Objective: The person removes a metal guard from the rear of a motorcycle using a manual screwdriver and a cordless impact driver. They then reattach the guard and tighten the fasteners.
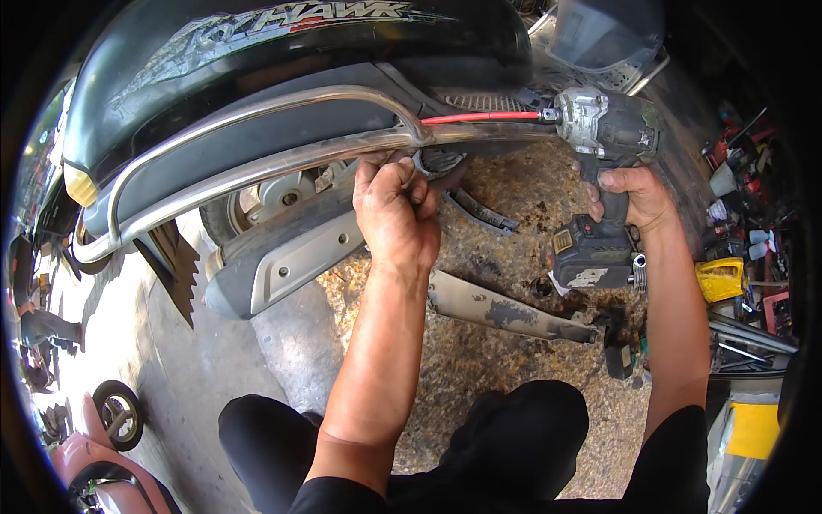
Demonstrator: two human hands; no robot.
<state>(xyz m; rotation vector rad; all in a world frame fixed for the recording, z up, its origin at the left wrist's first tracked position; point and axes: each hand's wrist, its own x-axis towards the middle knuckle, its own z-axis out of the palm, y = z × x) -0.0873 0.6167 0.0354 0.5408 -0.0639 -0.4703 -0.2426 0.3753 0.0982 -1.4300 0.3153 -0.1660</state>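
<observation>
Gripping cordless impact driver (606, 137) in right hand (629, 193), left hand (396, 210) clenched on chrome rail (257, 167)

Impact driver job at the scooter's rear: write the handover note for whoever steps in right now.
Right hand: gripping the cordless impact driver, its long red bit aimed left toward the chrome grab rail.
Left hand: closed on the dark plastic part just under the rail where the bit points.
Muffler sits below. A loose dusty panel lies on the ground.
Done: not clear from here.
Left: the fastener itself is hidden; check it first.
</observation>
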